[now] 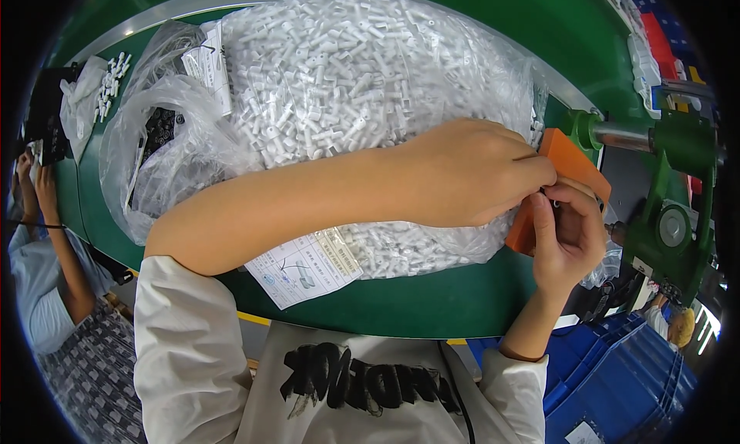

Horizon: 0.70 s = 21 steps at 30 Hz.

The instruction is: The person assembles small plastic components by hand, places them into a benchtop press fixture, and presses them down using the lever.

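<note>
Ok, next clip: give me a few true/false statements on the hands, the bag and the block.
1. The big clear bag holds small white plastic parts. True.
2. The block by the hands is blue. False: it is orange.
3. The left hand reaches across the bag to the block. True.
4. The right hand rests flat on the green table. False: it is raised at the block, fingers pinched.

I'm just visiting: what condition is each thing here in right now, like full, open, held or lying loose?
Big clear bag: full of small white plastic parts, lying on the green belt.
Smaller clear bag: crumpled, mostly slack.
Orange block: resting at the belt's right end, both hands at it.
Left hand: reached across, fingers pinched.
Right hand: pinching something small and dark.
Loose white parts: scattered at far left.
Blue crate: contents unclear.
</note>
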Motion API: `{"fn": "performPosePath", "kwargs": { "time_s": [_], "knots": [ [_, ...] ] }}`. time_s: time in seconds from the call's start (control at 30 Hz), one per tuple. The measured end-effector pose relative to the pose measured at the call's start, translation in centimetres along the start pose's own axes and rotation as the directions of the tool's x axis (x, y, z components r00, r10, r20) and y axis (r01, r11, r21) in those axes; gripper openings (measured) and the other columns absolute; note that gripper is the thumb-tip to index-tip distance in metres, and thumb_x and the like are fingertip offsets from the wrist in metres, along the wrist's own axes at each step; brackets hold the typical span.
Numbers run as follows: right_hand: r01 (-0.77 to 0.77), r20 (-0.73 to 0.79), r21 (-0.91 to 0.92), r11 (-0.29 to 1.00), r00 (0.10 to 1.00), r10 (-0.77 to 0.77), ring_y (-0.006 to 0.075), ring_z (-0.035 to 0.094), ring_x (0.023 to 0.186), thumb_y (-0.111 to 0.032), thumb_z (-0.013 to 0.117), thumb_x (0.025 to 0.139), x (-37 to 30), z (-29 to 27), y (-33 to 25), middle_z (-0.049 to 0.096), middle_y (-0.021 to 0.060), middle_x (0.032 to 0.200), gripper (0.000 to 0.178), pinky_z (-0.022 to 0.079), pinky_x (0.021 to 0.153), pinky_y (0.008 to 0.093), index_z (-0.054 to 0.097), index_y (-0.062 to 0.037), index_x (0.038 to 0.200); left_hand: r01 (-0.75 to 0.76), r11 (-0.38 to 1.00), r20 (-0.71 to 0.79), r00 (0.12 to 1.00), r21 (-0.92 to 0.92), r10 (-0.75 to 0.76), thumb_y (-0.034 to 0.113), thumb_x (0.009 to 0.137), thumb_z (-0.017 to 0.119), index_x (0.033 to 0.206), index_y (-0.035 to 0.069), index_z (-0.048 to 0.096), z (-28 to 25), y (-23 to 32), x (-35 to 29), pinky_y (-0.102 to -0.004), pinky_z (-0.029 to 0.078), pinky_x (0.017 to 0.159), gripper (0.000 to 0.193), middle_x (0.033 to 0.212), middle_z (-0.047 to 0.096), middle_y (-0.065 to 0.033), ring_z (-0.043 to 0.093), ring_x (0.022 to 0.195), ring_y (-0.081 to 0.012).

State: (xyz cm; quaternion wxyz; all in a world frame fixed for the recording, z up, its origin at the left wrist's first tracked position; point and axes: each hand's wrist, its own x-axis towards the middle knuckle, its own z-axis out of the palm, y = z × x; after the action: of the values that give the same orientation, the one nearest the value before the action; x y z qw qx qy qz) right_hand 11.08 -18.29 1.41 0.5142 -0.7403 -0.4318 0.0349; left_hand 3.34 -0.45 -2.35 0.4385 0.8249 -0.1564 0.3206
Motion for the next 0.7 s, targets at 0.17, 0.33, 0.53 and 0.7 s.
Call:
{"fn": "performPosePath", "kwargs": {
  "time_s": [0.17, 0.33, 0.53, 0.7],
  "knots": [
    [-0.011, 0.007, -0.004, 1.0, 1.0, 0.011, 0.0167, 0.063, 0.086, 0.01, 0.071, 0.08, -0.13, -0.04, 0.0, 0.065, 0.0148, 0.097, 0.016, 0.051, 0.076, 0.0248, 0.063, 0.0077, 0.094, 0.009, 0.999, 0.013, 1.0, 0.032, -0.01, 0.008, 0.082, 0.069, 0.096, 0.005, 0.063, 0.05, 0.05, -0.06, -0.0379, 0.051, 0.062, 0.015, 0.076, 0.062, -0.0093, 0.063, 0.069, -0.0284],
    [0.006, 0.011, -0.011, 1.0, 1.0, -0.006, 0.0166, 0.063, 0.085, 0.011, 0.07, 0.08, -0.01, -0.04, 0.07, 0.065, 0.0149, 0.097, 0.016, 0.051, 0.076, 0.0248, 0.063, 0.0078, 0.094, 0.0, 0.999, 0.004, 1.0, 0.049, 0.0, 0.008, 0.082, 0.069, 0.096, 0.006, 0.063, 0.12, -0.04, -0.05, -0.0376, 0.051, 0.062, 0.015, 0.076, 0.062, -0.009, 0.063, 0.068, -0.028],
    [0.003, 0.001, 0.006, 1.0, 1.0, -0.003, 0.0164, 0.063, 0.085, 0.011, 0.07, 0.08, 0.01, 0.02, 0.15, 0.065, 0.015, 0.097, 0.016, 0.051, 0.076, 0.0246, 0.063, 0.008, 0.094, 0.01, 0.998, 0.016, 1.0, 0.067, -0.011, 0.009, 0.082, 0.068, 0.096, 0.006, 0.064, 0.02, -0.08, -0.02, -0.0382, 0.051, 0.062, 0.014, 0.076, 0.062, -0.0091, 0.063, 0.069, -0.0279],
    [0.012, 0.008, -0.003, 1.0, 1.0, -0.012, 0.0164, 0.063, 0.085, 0.012, 0.07, 0.08, 0.01, -0.04, 0.18, 0.065, 0.0151, 0.097, 0.016, 0.051, 0.075, 0.0248, 0.063, 0.008, 0.093, 0.006, 0.999, 0.028, 1.0, 0.042, -0.008, 0.01, 0.083, 0.069, 0.096, 0.005, 0.064, -0.1, -0.16, 0.02, -0.0386, 0.052, 0.063, 0.015, 0.077, 0.063, -0.0094, 0.064, 0.07, -0.0283]
  ]
}}
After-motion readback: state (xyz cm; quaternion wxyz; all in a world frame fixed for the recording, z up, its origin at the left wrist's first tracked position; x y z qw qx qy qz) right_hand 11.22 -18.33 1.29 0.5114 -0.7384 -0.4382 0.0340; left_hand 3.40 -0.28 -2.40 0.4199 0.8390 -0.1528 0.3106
